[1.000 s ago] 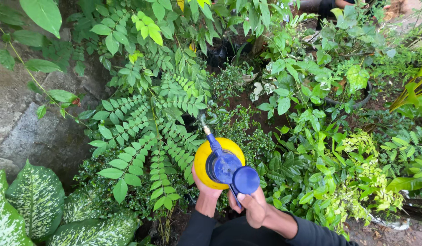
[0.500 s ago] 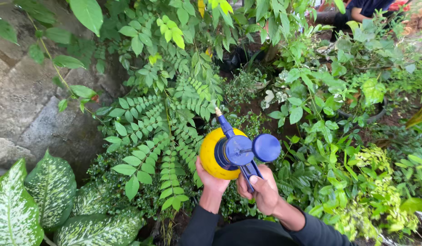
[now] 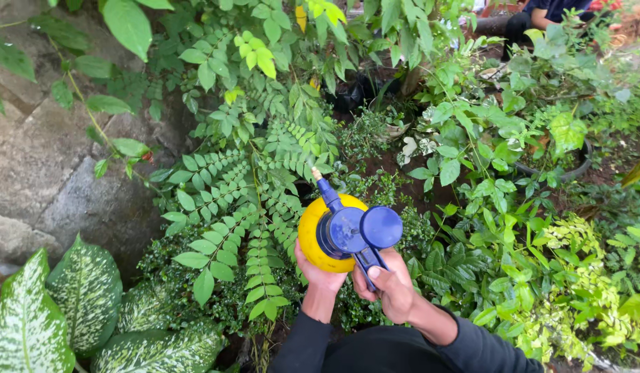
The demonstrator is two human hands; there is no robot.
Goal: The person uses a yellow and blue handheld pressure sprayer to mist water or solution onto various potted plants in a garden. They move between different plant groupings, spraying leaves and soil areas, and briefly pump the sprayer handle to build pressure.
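Two hands hold one spray bottle above a bed of garden plants, low in the middle of the view. The bottle has a round yellow body and a blue pump head with a short nozzle that points up and away toward the ferns. The left hand cups the yellow body from below, its fingers wrapped around the underside. The right hand grips the blue trigger handle, its fingers closed around it with the thumb on top.

The bottle looks like hard, smooth plastic, stiff enough to take a firm squeeze without denting. How full it is cannot be told, but with water inside it would weigh noticeably, which fits the support from underneath. The round body could slip if wet, so the handle is probably the surest place to hold, with a palm under the belly to steady the aim.

To the left stands a grey stone wall, and large spotted leaves fill the lower left corner. A dark plant pot sits among the greenery at the right. Another person's dark sleeve shows at the top right edge.
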